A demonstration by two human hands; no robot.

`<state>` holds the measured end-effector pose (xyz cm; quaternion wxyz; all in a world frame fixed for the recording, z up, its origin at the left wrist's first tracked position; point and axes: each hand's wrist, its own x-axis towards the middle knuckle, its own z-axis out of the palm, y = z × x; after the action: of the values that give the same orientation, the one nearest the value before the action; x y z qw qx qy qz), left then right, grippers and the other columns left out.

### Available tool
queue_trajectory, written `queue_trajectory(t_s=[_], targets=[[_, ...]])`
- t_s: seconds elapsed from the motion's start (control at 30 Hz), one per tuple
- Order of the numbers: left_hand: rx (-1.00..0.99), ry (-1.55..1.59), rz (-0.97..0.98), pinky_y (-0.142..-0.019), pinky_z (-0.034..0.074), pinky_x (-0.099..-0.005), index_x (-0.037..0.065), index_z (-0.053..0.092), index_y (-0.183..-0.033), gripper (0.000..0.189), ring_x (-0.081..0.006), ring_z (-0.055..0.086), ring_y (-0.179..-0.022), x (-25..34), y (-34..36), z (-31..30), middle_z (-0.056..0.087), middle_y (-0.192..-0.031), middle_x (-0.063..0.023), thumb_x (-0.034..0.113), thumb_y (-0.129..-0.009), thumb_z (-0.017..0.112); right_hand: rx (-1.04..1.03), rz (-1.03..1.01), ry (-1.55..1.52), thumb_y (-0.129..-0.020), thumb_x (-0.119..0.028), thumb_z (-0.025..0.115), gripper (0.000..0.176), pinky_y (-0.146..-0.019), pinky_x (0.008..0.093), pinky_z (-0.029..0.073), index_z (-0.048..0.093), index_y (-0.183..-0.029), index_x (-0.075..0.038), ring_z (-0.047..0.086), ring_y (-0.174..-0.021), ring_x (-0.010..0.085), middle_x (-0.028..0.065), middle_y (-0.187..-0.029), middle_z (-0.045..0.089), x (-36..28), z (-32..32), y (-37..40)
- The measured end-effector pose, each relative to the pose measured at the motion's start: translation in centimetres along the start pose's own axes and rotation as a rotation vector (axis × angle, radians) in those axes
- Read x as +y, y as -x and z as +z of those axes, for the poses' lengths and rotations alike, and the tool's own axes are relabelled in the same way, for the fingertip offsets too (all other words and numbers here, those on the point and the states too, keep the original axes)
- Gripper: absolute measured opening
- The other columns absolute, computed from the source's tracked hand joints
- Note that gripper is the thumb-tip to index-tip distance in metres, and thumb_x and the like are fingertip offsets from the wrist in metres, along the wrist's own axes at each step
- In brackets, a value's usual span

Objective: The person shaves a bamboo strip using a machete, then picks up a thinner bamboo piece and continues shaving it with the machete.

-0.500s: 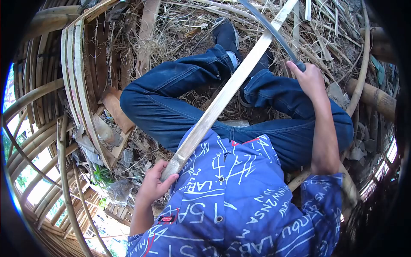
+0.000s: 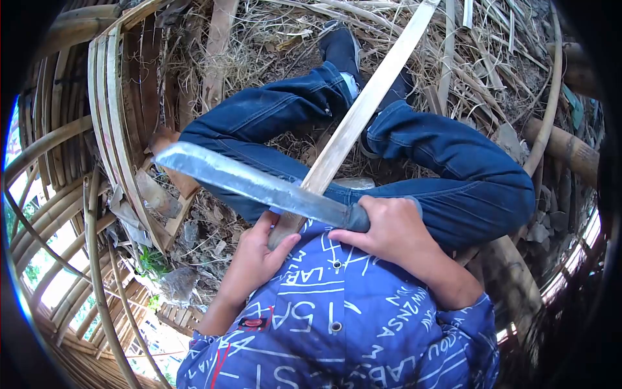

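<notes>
My left hand (image 2: 259, 259) grips the lower end of a long pale wooden strip (image 2: 363, 110), which slants up and right between my legs. A machete (image 2: 243, 181) with a broad, scuffed blade lies across the strip just above that hand, its tip toward the left. Its dark handle is in my right hand (image 2: 392, 233), fingers wrapped round it. Whether the blade touches the wood, I cannot tell.
My bent legs in jeans (image 2: 447, 146) frame the strip. Wood shavings (image 2: 285, 26) and dry litter cover the ground ahead. Upright wooden slats (image 2: 110, 110) stand at the left, and a thick bamboo pole (image 2: 570, 152) lies at the right.
My right hand has come down and left toward my lap, swinging the machete across the strip. My left hand has shifted slightly right and up with the strip's end.
</notes>
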<state>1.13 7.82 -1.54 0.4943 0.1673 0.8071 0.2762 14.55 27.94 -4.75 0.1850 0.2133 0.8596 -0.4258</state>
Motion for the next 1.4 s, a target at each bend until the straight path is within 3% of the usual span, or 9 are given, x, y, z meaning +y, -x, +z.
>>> queue_trajectory(t_s=[0.03,0.17,0.23,0.87,0.93,1.27,1.33,1.4], targets=[[0.062,0.029,0.084,-0.057,0.044,-0.0241,-0.002,0.055,-0.102,0.025,-0.0074,0.056,-0.065,0.0,-0.1,0.2,0.063,-0.075,-0.0047,0.013,-0.086,0.067,-0.013,-0.011,0.004,-0.073,-0.069,0.063,0.071,-0.057,0.044,0.052,0.061,-0.071,0.002,0.065,-0.058,0.0355,0.0203,-0.061,0.062,-0.1,0.4,0.1],[0.069,-0.013,0.128,-0.059,0.045,-0.0258,-0.001,0.054,-0.099,0.024,-0.0085,0.057,-0.066,-0.2,-0.1,0.2,0.064,-0.073,-0.0067,0.014,-0.086,0.068,-0.047,-0.016,0.06,-0.073,-0.07,0.062,0.074,-0.057,0.0436,0.053,0.063,-0.075,0.004,0.065,-0.057,0.0349,0.0204,-0.061,0.062,0.6,0.6,-0.2],[-0.018,-0.009,-0.028,-0.06,0.046,-0.0271,-0.001,0.053,-0.096,0.024,-0.0092,0.057,-0.066,0.5,0.2,-0.1,0.064,-0.073,-0.0084,0.015,-0.086,0.069,-0.041,-0.005,0.084,-0.071,-0.071,0.063,0.075,-0.055,0.0429,0.053,0.063,-0.074,0.004,0.064,-0.056,0.0345,0.0205,-0.061,0.063,1.3,0.6,-0.3],[-0.008,-0.03,-0.014,-0.062,0.047,-0.0279,0.0,0.054,-0.098,0.025,-0.0102,0.058,-0.068,-0.1,0.7,0.0,0.064,-0.075,-0.0097,0.016,-0.086,0.069,0.069,-0.078,0.179,-0.07,-0.07,0.065,0.07,-0.049,0.038,0.051,0.061,-0.071,0.0,0.063,-0.051,0.0292,0.0156,-0.057,0.062,2.5,0.8,-0.1],[-0.058,-0.038,-0.068,-0.07,0.049,-0.0381,-0.001,0.054,-0.105,0.032,-0.037,0.067,-0.083,0.0,0.8,-0.1,0.065,-0.087,-0.0222,0.022,-0.087,0.068,0.077,-0.066,0.184,-0.07,-0.068,0.067,0.069,-0.049,0.0377,0.051,0.061,-0.072,0.0,0.064,-0.052,0.029,0.0154,-0.058,0.062,2.6,0.7,-0.1],[-0.049,-0.015,-0.064,-0.067,0.049,-0.0376,-0.001,0.054,-0.1,0.032,-0.0339,0.067,-0.078,-0.4,1.3,-0.2,0.064,-0.082,-0.0212,0.024,-0.087,0.068,0.082,-0.081,0.201,-0.069,-0.068,0.067,0.068,-0.051,0.0372,0.052,0.06,-0.071,-0.001,0.064,-0.053,0.0296,0.0148,-0.059,0.062,2.8,0.6,0.2],[-0.041,0.018,-0.141,-0.067,0.049,-0.0366,0.0,0.054,-0.099,0.031,-0.0309,0.067,-0.076,-1.2,1.8,-0.8,0.065,-0.083,-0.0201,0.024,-0.087,0.069,0.13,0.022,0.287,-0.07,-0.07,0.065,0.069,-0.054,0.0392,0.052,0.06,-0.072,-0.002,0.065,-0.057,0.0318,0.0155,-0.062,0.064,4.0,-0.1,0.0],[-0.036,-0.011,-0.139,-0.066,0.049,-0.0352,0.0,0.055,-0.098,0.03,-0.0279,0.066,-0.074,-1.9,2.1,-1.4,0.064,-0.08,-0.0183,0.024,-0.087,0.069,0.128,0.303,0.335,-0.072,-0.072,0.061,0.069,-0.059,0.0438,0.052,0.06,-0.074,-0.003,0.067,-0.066,0.0349,0.0179,-0.067,0.065,6.6,-2.3,-0.8]])
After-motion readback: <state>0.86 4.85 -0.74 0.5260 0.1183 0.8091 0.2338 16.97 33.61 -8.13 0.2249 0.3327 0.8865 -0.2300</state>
